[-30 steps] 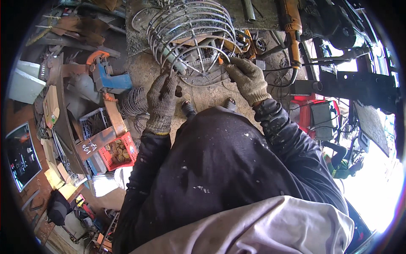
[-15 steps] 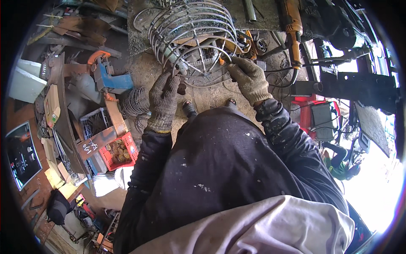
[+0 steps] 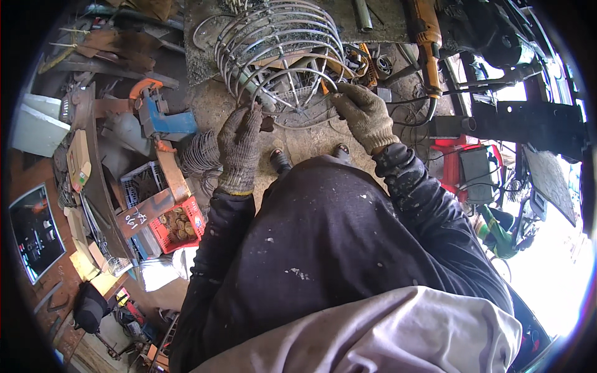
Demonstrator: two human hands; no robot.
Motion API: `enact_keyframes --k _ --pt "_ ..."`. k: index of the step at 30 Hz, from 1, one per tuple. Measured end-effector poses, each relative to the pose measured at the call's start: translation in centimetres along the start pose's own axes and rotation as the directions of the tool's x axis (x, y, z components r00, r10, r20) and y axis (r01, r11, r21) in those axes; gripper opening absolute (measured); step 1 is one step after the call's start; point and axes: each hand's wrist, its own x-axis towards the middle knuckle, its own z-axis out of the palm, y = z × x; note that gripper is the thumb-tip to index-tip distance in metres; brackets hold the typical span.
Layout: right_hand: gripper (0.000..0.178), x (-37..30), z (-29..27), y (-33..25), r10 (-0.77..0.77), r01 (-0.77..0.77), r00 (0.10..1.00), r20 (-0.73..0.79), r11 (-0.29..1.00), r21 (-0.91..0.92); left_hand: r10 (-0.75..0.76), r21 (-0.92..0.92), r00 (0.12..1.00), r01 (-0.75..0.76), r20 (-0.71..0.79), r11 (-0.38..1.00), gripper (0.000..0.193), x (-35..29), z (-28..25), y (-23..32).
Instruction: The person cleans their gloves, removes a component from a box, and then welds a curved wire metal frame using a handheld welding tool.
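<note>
A round cage of metal wire rings (image 3: 283, 57), joined by crossing ribs, rests on the edge of the worktop in front of me. My left hand (image 3: 240, 144), in a grey knit work glove, is closed at the left end of its nearest curved rod. My right hand (image 3: 365, 117), gloved the same way, pinches that hoop at its right side. The fingertips of both gloves partly hide the rod ends. A small dark brown piece shows beside my left fingers; I cannot tell if it is held.
An orange power tool (image 3: 428, 38) with a cord hangs at the upper right. On the left are a blue vise (image 3: 166, 122), a coil of wire (image 3: 200, 152) and a red crate (image 3: 196, 214) of round parts. A person (image 3: 502, 233) is at the far right.
Both hands keep nearly the same place on the hoop, and the cage has barely shifted in view. The person at the far right has changed posture.
</note>
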Motion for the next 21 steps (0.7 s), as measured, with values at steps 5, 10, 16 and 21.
enact_keyframes --k 5,10,16,21 --pt "0.031 0.2 0.0 0.3 -0.019 0.019 1.000 -0.002 1.000 0.021 -0.114 -0.159 0.993 0.114 0.011 0.981 0.028 0.0 0.3 0.3" --pt "0.030 0.1 0.0 0.0 0.005 -0.005 1.000 -0.004 1.000 0.022 -0.118 -0.149 0.992 0.123 0.038 0.981 0.033 0.2 -0.3 -0.8" --pt "0.033 -0.8 -1.0 -0.2 -0.024 0.022 1.000 0.018 0.991 0.132 -0.166 -0.197 0.983 0.178 0.077 0.964 0.036 0.2 -0.4 -0.6" --pt "0.040 -2.9 -2.5 1.4 0.033 -0.018 0.998 -0.048 0.961 0.278 -0.030 0.002 1.000 0.030 0.002 1.000 0.035 0.1 -0.2 -1.5"
